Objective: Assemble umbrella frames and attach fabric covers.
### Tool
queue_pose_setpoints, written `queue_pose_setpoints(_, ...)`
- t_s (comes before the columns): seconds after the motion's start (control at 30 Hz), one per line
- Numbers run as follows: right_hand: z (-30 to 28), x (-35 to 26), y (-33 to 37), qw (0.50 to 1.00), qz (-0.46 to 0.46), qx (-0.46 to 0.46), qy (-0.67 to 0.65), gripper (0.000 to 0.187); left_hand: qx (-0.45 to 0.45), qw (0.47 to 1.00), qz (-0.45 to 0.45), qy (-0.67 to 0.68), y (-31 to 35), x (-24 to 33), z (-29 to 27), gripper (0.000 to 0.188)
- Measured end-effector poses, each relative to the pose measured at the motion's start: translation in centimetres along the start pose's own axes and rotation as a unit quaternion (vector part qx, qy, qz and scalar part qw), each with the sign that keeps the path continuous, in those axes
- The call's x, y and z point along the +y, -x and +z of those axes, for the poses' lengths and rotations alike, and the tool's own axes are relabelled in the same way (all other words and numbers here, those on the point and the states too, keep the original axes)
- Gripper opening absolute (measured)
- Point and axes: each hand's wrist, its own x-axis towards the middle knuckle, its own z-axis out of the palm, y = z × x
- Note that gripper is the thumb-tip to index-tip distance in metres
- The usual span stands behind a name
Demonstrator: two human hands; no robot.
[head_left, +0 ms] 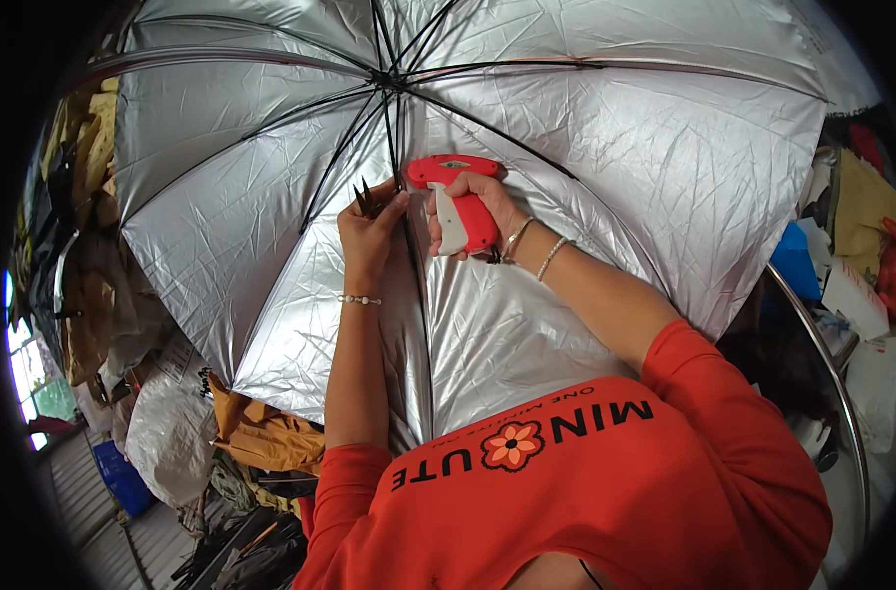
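A large open umbrella (300,167) with a silver lining and black ribs spreads before me, its inside toward me. My right hand (482,202) is wrapped round the handle of a red and white tagging gun (458,216), whose front end points left at a rib (393,147). At that rib my left hand (371,226) is closed, thumb and fingertips pinching at the rib and cloth. A dark, two-pointed tool like thread snips (365,200) sticks up from between its fingers. The tagging gun's tip is close to the left fingertips; whether they touch is too small to tell.
Bunched brown and tan cloth (261,428) and a clear plastic bag (168,433) lie at the left, near a blue container (121,477). On the right, a curved metal rail (831,374) runs by white boxes (854,300) and a blue item (796,261).
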Motion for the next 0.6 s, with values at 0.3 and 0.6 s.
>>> queue_pose_setpoints(0.3,1.0,0.1,-0.7,0.997,-0.002,0.070,0.029,0.032,-0.024,0.999,-0.004,0.027,0.0,-0.1,0.4,0.025)
queue_pose_setpoints(0.6,-1.7,0.2,-1.2,0.998,-0.042,-0.039,0.018,0.031,-0.023,1.000,-0.001,0.014,-0.3,-0.7,0.3,0.026)
